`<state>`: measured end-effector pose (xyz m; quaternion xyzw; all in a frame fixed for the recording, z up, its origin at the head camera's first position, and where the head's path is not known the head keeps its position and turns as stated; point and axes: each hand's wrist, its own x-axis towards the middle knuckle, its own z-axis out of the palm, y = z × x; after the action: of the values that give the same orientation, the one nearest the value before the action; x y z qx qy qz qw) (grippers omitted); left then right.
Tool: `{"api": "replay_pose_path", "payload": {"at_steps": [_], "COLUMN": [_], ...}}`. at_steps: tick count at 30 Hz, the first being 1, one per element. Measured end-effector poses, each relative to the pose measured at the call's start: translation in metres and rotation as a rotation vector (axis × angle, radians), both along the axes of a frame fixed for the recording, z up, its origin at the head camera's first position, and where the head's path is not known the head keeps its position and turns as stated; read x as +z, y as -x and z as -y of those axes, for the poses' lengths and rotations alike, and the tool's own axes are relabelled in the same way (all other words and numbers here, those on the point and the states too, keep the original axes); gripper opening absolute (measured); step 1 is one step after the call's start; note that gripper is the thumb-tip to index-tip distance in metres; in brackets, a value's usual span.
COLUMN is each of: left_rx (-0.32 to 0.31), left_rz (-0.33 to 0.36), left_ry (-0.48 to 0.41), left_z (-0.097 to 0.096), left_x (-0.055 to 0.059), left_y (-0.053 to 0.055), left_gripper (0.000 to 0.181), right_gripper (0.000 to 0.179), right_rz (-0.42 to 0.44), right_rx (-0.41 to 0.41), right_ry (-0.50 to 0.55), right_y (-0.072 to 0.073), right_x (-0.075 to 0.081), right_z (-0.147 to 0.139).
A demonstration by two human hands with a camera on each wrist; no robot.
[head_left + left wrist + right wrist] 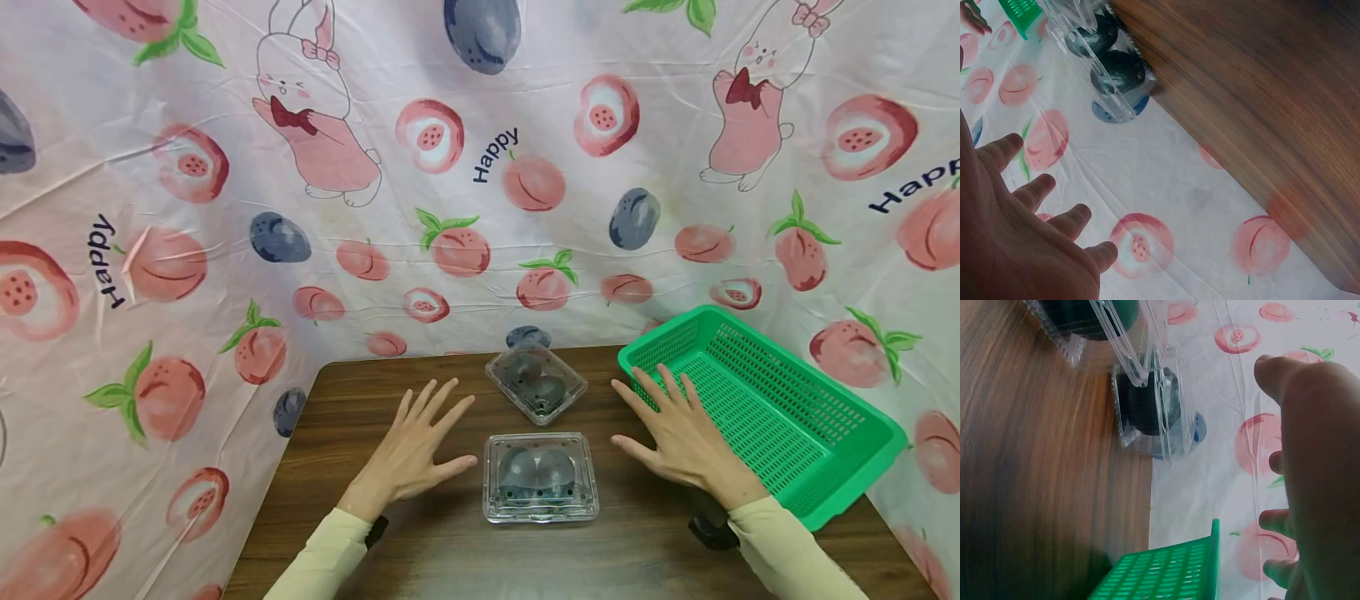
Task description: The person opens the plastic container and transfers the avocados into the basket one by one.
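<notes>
Two clear plastic clamshell boxes stand on the wooden table, each with dark, rounded, egg-like fruits inside. The nearer box point(540, 504) sits squarely between the hands; the farther box point(566, 367) is turned at an angle by the table's back edge. To the left, my left hand point(408, 454) hovers with fingers spread, its thumb pointing toward the nearer box. My right hand point(682, 437) is held palm down with fingers spread, overlapping the green basket in the head view. Neither hand holds anything. Both boxes also show in the right wrist view, the farther box point(1147, 403) beyond the nearer.
A green perforated plastic basket point(795, 417) stands at the right side of the table point(420, 550). A fruit-and-rabbit printed cloth point(480, 217) hangs behind the table and along both sides. Dark bands, one of them a wrist strap point(712, 533), circle the wrists.
</notes>
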<state>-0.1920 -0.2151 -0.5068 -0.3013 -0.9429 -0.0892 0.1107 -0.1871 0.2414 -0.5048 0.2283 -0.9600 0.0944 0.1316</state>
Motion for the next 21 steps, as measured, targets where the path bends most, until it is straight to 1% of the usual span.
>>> {"api": "replay_pose_path", "payload": {"at_steps": [11, 18, 21], "left_rx": [-0.005, -0.027, -0.028], "left_rz": [0.016, 0.022, 0.051], "left_ry": [-0.029, -0.062, -0.075], "left_z": [-0.008, -0.012, -0.015], "left_x": [-0.003, -0.009, -0.012], "left_y": [-0.011, -0.019, -0.022], "left_gripper": [0.092, 0.091, 0.091], "right_gripper": [0.088, 0.088, 0.088], "right_rz": [-0.017, -0.032, -0.044], "right_rx": [0.010, 0.027, 0.041], "right_ry": [0.012, 0.027, 0.035], "right_y": [-0.005, -0.010, -0.011], "right_x": [-0.003, -0.008, -0.011], "right_z": [0.009, 0.015, 0.018]}}
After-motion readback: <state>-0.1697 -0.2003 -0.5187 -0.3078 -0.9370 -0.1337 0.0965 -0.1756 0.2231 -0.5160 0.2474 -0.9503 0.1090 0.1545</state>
